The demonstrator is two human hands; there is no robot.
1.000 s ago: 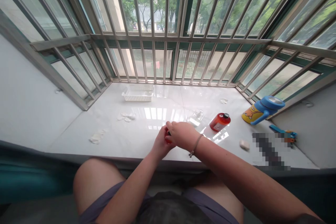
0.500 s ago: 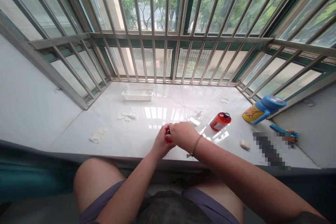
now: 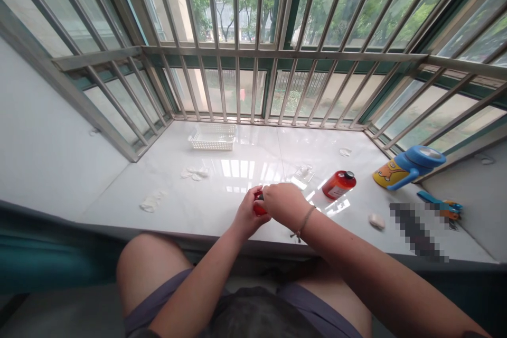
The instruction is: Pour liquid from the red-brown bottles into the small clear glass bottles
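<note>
Near the front edge of the white ledge, my left hand [image 3: 245, 217] is closed around a small red bottle [image 3: 260, 209] with a dark top. My right hand [image 3: 285, 202] covers the bottle's upper part, fingers closed at its dark cap; whether the cap is loose cannot be seen. To the right of my hands is a larger red bottle [image 3: 336, 187] with a black cap and a pale label. A clear, transparent item [image 3: 304, 174] lies between my right hand and that bottle; its kind is hard to make out.
A white perforated basket [image 3: 212, 142] sits at the back left. Crumpled white tissues [image 3: 152, 202] lie on the left. At right are a blue and yellow flask [image 3: 404, 169], a pale soap-like lump [image 3: 376, 221] and a blue-orange tool [image 3: 446, 205]. Metal bars [image 3: 257, 54] line the window.
The camera view has shifted slightly, so things on the ledge appear further right. Both hands stay at the small red bottle, and a little more of its red side shows.
</note>
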